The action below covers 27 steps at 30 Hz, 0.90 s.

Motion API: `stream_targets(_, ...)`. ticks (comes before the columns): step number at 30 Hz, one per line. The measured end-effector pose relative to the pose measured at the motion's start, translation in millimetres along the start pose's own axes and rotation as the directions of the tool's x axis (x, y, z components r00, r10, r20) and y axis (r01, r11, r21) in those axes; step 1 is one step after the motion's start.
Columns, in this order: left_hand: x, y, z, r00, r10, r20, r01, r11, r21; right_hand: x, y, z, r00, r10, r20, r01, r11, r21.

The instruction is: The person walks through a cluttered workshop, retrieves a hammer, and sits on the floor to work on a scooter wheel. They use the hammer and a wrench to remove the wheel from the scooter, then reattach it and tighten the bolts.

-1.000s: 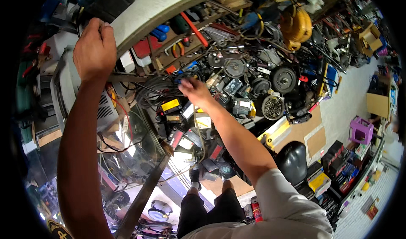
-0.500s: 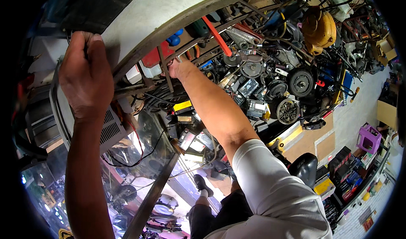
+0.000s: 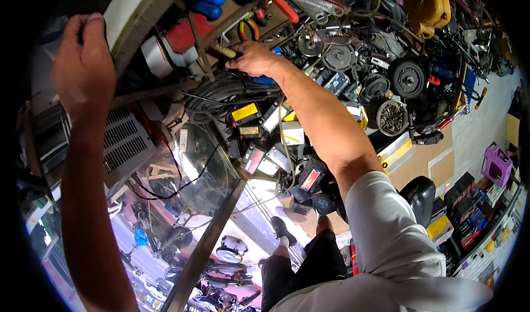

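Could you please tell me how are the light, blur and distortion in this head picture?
In the head view, glare whitens the floor; the left forearm is shaded, the right hand brighter; a pale shape at lower right is blurred; the worktop edge looks curved.

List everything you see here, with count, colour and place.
Tan stick: one, tan, upper centre
Bench: one, pale, upper left
Blue handles: two, blue, top
Orange-handled tool: one, orange, upper centre
Bar: one, orange-red, top centre
Coiled cables: uncounted, black, centre left
Battery-like boxes: several, mixed colours, centre
Wheel: one, black, upper right
Pan of metal parts: one, grey, right
Yellow housing: one, yellow, top right
Stool: one, purple, far right
Seat: one, black, lower right
Vented casing: one, grey, left
Other small parts: uncountable, mixed, throughout
Shorts: one pair, black, bottom centre
Shirt: one, white, lower right
Left hand: one, bare, upper left
Right hand: one, bare, by the stick
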State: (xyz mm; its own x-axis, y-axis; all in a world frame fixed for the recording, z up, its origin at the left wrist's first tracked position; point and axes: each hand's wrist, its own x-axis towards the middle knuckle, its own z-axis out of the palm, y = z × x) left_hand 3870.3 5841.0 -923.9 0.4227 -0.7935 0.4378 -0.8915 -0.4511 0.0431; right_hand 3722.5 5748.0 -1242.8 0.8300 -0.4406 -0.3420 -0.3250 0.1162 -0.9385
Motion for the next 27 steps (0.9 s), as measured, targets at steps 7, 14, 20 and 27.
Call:
stream_targets(7, 20, -36, 1, 0.947, 0.320, -0.003, -0.294, 0.874, 0.386, -85, 19, 8, 0.992, 0.005, -0.124, -0.015, 0.996, -0.084)
stream_targets(14, 11, -27, 3, 0.990, 0.136, -0.045, -0.118, 0.952, 0.281, -197, 72, 27, 0.988, 0.150, -0.036, -0.130, 0.937, 0.325)
stream_targets(20, 34, -53, -13, 0.941, 0.339, 0.016, -0.332, 0.910, 0.248, -173, 130, 40, 0.944, 0.328, 0.016, -0.212, 0.572, 0.792)
stream_targets(27, 49, -59, -21, 0.980, 0.199, 0.028, -0.201, 0.979, 0.045, -183, 166, -1, 0.835, 0.316, -0.450, 0.314, 0.397, 0.862)
